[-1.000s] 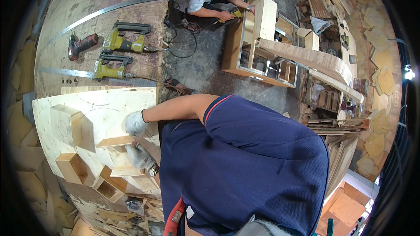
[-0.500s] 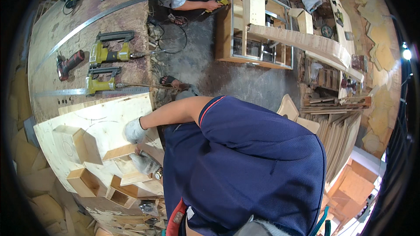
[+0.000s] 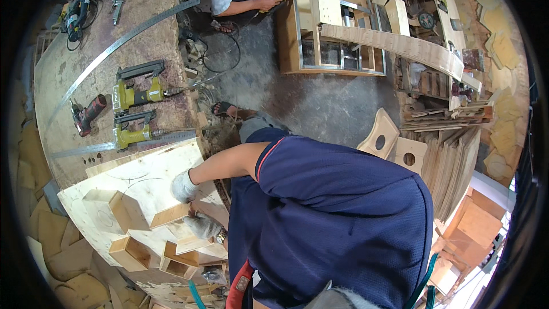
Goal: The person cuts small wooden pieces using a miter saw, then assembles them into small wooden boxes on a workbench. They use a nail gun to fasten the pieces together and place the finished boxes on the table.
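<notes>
A pale plywood board (image 3: 154, 180) lies at the left, with curved pencil lines drawn on it. Several small wooden boxes stand on it. My left hand (image 3: 204, 226), in a grey glove with a watch at the wrist, is curled at the edge of one wooden box (image 3: 171, 216) and seems to grip it. Beyond that box, my right hand (image 3: 184, 187), also gloved, rests on the board; its fingers are hidden from here. To the left sits a closed box (image 3: 104, 212) with a circle drawn on it. Nearer stand two open-ended boxes, a left one (image 3: 128, 253) and a right one (image 3: 178, 260).
Two yellow-green nail guns (image 3: 137, 94), a red and black drill (image 3: 87, 115) and a long metal ruler (image 3: 120, 43) lie on the worn workbench (image 3: 63, 160). Another person's hand (image 3: 267, 3) holds a yellow tool beside a wooden cabinet frame (image 3: 334, 71). Thin panels (image 3: 452, 166) stack at the right.
The whole view has shifted, so the board and bench appear a little lower. Both my hands stay at about the same spots on the board and box.
</notes>
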`<state>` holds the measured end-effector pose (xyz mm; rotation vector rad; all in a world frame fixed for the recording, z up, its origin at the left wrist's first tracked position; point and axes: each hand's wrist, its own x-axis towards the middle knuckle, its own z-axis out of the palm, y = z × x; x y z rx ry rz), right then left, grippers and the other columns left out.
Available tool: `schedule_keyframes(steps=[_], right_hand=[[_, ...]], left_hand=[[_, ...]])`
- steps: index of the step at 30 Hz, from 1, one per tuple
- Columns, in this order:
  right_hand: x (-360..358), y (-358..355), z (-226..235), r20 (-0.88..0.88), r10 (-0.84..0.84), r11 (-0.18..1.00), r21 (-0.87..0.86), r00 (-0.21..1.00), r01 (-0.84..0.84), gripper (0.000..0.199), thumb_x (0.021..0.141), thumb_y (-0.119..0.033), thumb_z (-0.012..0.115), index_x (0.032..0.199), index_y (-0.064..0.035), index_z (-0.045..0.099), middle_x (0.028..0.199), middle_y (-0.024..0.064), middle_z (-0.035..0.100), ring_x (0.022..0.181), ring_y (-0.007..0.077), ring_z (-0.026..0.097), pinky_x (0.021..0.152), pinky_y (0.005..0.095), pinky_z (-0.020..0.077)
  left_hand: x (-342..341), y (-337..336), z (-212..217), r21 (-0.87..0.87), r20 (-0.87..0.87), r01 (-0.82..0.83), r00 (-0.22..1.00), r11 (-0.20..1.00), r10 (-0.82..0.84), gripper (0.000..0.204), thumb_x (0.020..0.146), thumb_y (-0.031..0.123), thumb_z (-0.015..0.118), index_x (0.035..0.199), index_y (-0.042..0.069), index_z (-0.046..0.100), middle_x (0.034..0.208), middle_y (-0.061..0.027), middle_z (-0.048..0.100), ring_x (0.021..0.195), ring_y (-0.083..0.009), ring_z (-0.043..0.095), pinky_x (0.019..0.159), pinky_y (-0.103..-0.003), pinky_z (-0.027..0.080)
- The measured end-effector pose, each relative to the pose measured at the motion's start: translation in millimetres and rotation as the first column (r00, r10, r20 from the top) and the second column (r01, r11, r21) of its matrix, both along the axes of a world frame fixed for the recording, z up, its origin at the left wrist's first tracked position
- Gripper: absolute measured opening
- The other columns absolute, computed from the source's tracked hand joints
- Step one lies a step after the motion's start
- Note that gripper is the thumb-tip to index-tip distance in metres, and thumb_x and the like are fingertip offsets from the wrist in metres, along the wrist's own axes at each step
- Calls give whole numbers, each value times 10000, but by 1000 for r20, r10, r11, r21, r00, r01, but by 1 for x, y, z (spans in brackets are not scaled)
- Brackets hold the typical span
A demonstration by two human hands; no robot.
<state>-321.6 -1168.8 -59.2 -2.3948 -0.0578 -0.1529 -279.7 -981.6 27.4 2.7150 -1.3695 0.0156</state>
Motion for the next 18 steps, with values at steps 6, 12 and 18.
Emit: schedule_keyframes(steps=[6, 12, 18], right_hand=[[-34, -10, 18, 89, -133, 987, 108, 987, 123, 344, 841, -400, 792, 1020, -109, 826, 946, 156, 793, 893, 366, 753, 805, 474, 581], [-313, 35, 75, -311, -721, 495, 394, 619, 775, 469, 949, -474, 769, 1196, -77, 797, 1080, 159, 803, 940, 308, 761, 810, 436, 559], [-591, 209, 63, -617, -703, -361, -120, -354, 925, 523, 975, -388, 753, 1329, -3, 740, 1253, 184, 782, 1173, 309, 747, 1040, 399, 551]], left_hand=[[20, 6, -14, -70, -13, 19, 1000, 997, -20, 187, 954, 204, 673, 1093, 79, 675, 1063, -98, 804, 875, -318, 773, 714, -454, 579], [-4, -15, 26, -62, -106, 49, 993, 997, -55, 363, 954, 337, 659, 1190, 63, 691, 1087, -166, 789, 896, -389, 752, 738, -503, 562], [-9, -11, 41, -215, -135, 31, 989, 976, -61, 506, 929, 468, 720, 1266, 91, 726, 1111, -231, 778, 910, -420, 736, 779, -537, 543]])
